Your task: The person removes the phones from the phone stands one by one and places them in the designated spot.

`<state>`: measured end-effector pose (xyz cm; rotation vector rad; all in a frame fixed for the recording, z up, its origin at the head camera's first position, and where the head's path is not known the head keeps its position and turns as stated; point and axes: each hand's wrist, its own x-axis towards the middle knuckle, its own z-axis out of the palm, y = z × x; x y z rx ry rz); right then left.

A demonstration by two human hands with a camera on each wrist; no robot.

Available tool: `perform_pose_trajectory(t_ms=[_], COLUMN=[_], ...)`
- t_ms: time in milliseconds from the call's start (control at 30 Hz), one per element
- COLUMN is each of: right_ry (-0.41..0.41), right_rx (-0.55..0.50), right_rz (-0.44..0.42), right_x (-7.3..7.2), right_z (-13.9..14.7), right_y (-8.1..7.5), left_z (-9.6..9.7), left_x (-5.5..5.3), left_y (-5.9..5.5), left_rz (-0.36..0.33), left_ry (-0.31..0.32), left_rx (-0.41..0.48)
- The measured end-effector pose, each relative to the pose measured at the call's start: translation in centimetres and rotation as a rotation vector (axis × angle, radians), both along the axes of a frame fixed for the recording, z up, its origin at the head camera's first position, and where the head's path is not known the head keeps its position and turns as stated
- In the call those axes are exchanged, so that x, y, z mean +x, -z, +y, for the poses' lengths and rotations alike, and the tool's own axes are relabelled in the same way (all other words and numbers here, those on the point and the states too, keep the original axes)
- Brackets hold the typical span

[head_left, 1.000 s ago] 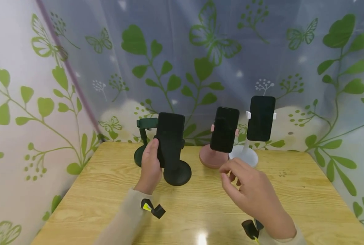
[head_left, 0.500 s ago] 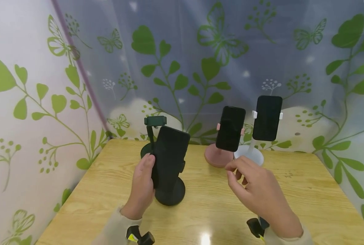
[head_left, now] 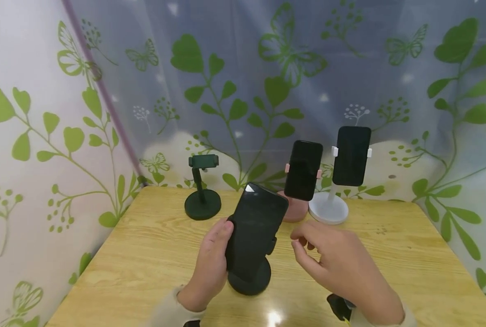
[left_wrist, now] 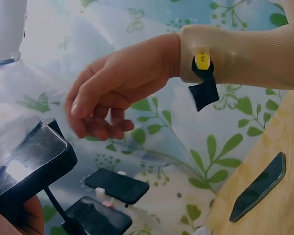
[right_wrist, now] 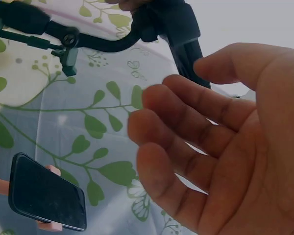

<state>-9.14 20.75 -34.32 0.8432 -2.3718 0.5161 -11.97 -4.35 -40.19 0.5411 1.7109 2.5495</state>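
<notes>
My left hand (head_left: 210, 263) grips the left edge of a black phone (head_left: 255, 231), thumb on its side and the other fingers hidden behind. A black phone stand carries this phone; its side clamp (head_left: 272, 245) shows at the phone's right edge and its round base (head_left: 251, 285) below. The phone leans, top toward the right. Just right of it, my right hand (head_left: 337, 259) hovers with loosely bent fingers and nothing in them. The right wrist view shows the palm and fingers (right_wrist: 159, 169) bare, near the black stand's arm (right_wrist: 105, 43).
Behind stand a dark green phone stand (head_left: 202, 204) without a phone, a pink stand (head_left: 295, 210) holding a phone (head_left: 303, 170), and a white stand (head_left: 329, 209) holding another phone (head_left: 351, 156). One more phone (left_wrist: 258, 188) lies flat on the wooden table (head_left: 145, 254).
My left hand has drawn the phone and black stand nearer and then rightward, tilting them. The green stand is now uncovered. My right hand has kept nearly the same place and pose.
</notes>
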Motion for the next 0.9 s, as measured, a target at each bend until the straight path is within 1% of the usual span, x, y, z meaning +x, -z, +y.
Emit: perform_pose_trajectory(t_ms=[133, 267, 367, 500, 567, 667, 767, 833, 900], right_ry=[0.004, 0.038, 0.074, 0.095, 0.093, 0.087, 0.084, 0.08, 0.076], right_rx=[0.02, 0.036, 0.049, 0.09, 0.107, 0.105, 0.096, 0.091, 0.09], right_rz=[-0.045, -0.118, -0.207, -0.351, -0.405, -0.445, -0.459, -0.461, -0.454], right_x=[0.4, 0.9, 1.2, 1.4, 1.4, 1.3, 1.3, 1.3, 1.2], right_z=[0.1, 0.2, 0.3, 0.4, 0.4, 0.4, 0.5, 0.5, 0.5], right_y=[-0.3, -0.4, -0.6, -0.9, -1.0, -1.0, -1.0, -1.0, -0.9], left_z=[1.5, 2.8, 3.4, 3.7, 3.7, 3.9, 3.9, 3.8, 3.3], left_x=[0.0, -0.1, 0.0, 0.0, 0.1, 0.2, 0.2, 0.0, -0.6], left_y=[0.0, 0.1, 0.3, 1.0, 1.5, 2.2, 2.6, 2.8, 2.9], left_rz=[0.009, 0.009, 0.007, 0.013, 0.012, 0.021, 0.04, 0.073, 0.122], left_ry=[0.038, 0.096, 0.117, 0.099, 0.103, 0.125, 0.153, 0.158, 0.164], left_rx=[0.039, 0.059, 0.045, 0.027, 0.034, 0.046, 0.049, 0.025, -0.013])
